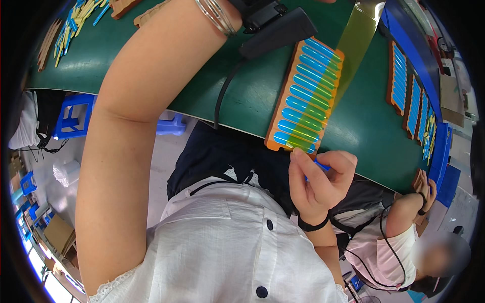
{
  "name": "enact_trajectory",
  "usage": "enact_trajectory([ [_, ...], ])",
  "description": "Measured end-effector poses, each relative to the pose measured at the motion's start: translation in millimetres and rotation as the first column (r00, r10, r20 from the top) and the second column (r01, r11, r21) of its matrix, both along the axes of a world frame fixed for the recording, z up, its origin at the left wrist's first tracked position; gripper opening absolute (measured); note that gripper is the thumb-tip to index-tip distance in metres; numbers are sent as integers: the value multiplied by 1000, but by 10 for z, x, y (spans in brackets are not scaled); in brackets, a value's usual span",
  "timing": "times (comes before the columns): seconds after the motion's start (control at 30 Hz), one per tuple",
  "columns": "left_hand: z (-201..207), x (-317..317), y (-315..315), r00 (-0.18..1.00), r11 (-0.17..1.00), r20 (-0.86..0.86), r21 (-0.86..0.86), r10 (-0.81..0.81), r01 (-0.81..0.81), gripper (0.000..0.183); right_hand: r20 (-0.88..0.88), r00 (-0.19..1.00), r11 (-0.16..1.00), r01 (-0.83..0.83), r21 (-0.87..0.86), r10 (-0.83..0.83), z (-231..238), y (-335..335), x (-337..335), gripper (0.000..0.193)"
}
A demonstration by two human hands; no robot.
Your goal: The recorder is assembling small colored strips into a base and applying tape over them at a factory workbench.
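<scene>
My right hand (323,179) pinches the near end of a strip of translucent yellow tape (348,55) between thumb and finger. The tape slants up and right from there, over an orange tray (275,136) that holds a row of blue, round-ended strips (304,91). It covers the right-hand part of the row, and its far end runs to the top edge. My left arm (151,70) reaches across to the top, with silver bangles and a black device at the wrist. Only a sliver of my left hand (326,1) shows there; its fingers are hidden.
More orange trays with blue strips (398,78) stand on the right of the green table (222,96). Loose blue and yellow strips (76,22) lie at the far left. A black cable (221,96) hangs from my wrist device. Another person (379,247) sits at the right.
</scene>
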State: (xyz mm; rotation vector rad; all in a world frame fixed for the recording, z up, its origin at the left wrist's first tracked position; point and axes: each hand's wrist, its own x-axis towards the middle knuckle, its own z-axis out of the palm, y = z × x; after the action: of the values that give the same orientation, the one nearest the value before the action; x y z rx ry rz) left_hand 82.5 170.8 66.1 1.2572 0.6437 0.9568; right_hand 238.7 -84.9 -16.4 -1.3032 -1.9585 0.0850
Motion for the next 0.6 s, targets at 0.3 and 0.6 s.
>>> enact_trajectory([
  [0.3, -8, -28, 105, 996, 995, 19, 24, -93, 92, 14, 80, 997, 1000, -15, -1, 15, 138, 34, 13, 28],
  [0.6, 170, 54, -6, 985, 984, -59, -85, -164, 159, 35, -423, 878, 974, 223, -48, -222, 615, 705, 233, 29],
])
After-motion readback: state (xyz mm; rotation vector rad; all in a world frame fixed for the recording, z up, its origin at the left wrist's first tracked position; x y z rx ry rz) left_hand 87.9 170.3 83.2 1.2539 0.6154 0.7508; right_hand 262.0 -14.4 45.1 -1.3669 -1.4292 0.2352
